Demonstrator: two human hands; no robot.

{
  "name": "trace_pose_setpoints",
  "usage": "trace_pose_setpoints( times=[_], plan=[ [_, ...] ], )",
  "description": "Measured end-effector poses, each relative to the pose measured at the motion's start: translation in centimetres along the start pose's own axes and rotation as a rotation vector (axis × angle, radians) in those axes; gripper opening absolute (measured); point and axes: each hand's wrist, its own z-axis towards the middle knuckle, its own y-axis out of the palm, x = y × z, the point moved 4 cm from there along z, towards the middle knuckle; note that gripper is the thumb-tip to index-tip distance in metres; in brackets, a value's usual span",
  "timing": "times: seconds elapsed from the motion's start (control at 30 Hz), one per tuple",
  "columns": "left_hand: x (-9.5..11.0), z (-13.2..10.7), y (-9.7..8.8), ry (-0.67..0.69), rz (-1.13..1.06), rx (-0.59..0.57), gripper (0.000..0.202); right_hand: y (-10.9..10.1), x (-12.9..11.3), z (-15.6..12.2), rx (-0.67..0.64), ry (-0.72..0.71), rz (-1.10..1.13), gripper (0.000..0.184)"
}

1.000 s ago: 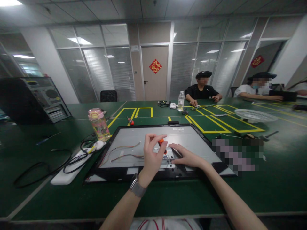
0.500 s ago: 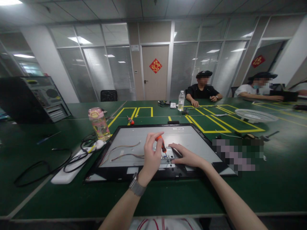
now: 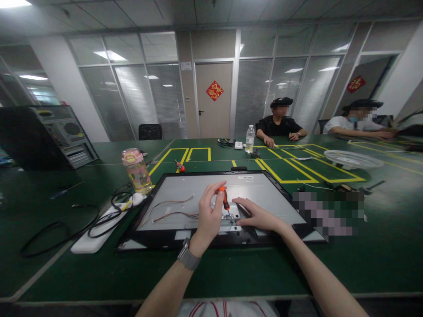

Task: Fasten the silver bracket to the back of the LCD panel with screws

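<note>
A person's two bare hands work over a large flat display panel [image 3: 185, 189], which lies with its grey metal side up and its black frame around it on a green bench [image 3: 251, 275]. The left hand [image 3: 210, 211], wearing a watch [image 3: 188, 257] on a grey band, holds a small orange-and-black screwdriver [image 3: 225, 200]; its grip is narrow, thumb and fingers closed on the handle. The screwdriver tilts, blade down, toward a small metal plate [image 3: 228, 228] near the panel's front edge; whether the tip touches is too small to tell. The right hand [image 3: 256, 215] is palm down beside the plate, its grip wide, thumb and forefinger spread apart at the plate's right side. Thin wires [image 3: 175, 215] run across the panel to the left of the hands.

To the left of the panel stand a pink-lidded drinking bottle [image 3: 136, 174] and, nearer, a white power strip [image 3: 92, 241] with a black cable [image 3: 46, 253] looping past it. Farther left is a black computer tower [image 3: 42, 138], its side open. Beyond the panel, near a clear plastic bottle [image 3: 250, 140], a co-worker in black [image 3: 277, 127] sits across the bench.
</note>
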Motion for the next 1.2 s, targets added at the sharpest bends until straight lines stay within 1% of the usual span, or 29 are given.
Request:
trace_pose_setpoints(
  times=[0.1, 0.17, 0.27, 0.33, 0.4, 0.53, 0.6, 0.63, 0.7, 0.8, 0.97, 1.2],
  plan=[
    [0.0, 0.0, 0.1, 0.029, 0.052, -0.022, 0.022, 0.0, 0.0, 0.0, 0.007, -0.013, 0.008, 0.077],
    [-0.1, 0.1, 0.2, 0.034, 0.086, -0.048, 0.026, 0.0, -0.1, 0.0, 0.007, -0.018, 0.015, 0.078],
    [-0.6, 0.3, 0.0, 0.002, 0.09, -0.097, 0.031, 0.0, -0.3, -0.1, -0.003, 0.0, 0.013, 0.078],
    [-0.9, 0.6, -0.6, -0.036, 0.056, -0.093, 0.03, -0.1, -0.4, -0.1, -0.008, 0.017, 0.008, 0.077],
    [-1.1, 1.0, -1.7, -0.077, -0.008, -0.047, 0.03, -0.1, -0.5, -0.2, -0.014, 0.035, 0.003, 0.077],
    [-1.5, 1.7, -5.0, -0.169, -0.161, 0.163, 0.039, -0.3, -0.8, -0.3, -0.019, 0.057, 0.005, 0.076],
    [-1.7, 1.8, -6.6, -0.19, -0.145, 0.275, 0.043, -0.3, -0.9, -0.3, -0.021, 0.062, 0.006, 0.076],
    [-1.8, 1.9, -7.2, -0.183, -0.119, 0.32, 0.042, -0.4, -1.0, -0.3, -0.024, 0.067, 0.005, 0.076],
    [-1.8, 1.9, -8.0, -0.163, -0.054, 0.363, 0.039, -0.4, -1.1, -0.4, -0.032, 0.079, 0.0, 0.076],
    [-2.1, 1.6, -8.0, -0.163, 0.015, 0.326, 0.037, -0.4, -1.2, -0.4, -0.049, 0.089, -0.012, 0.077],
    [-2.3, 1.0, -6.7, -0.142, 0.094, 0.217, 0.033, -0.3, -1.1, -0.4, -0.057, 0.094, -0.021, 0.079],
    [-2.8, 0.7, -6.1, -0.138, 0.136, 0.173, 0.033, -0.4, -1.2, -0.4, -0.06, 0.093, -0.013, 0.08]
  ],
)
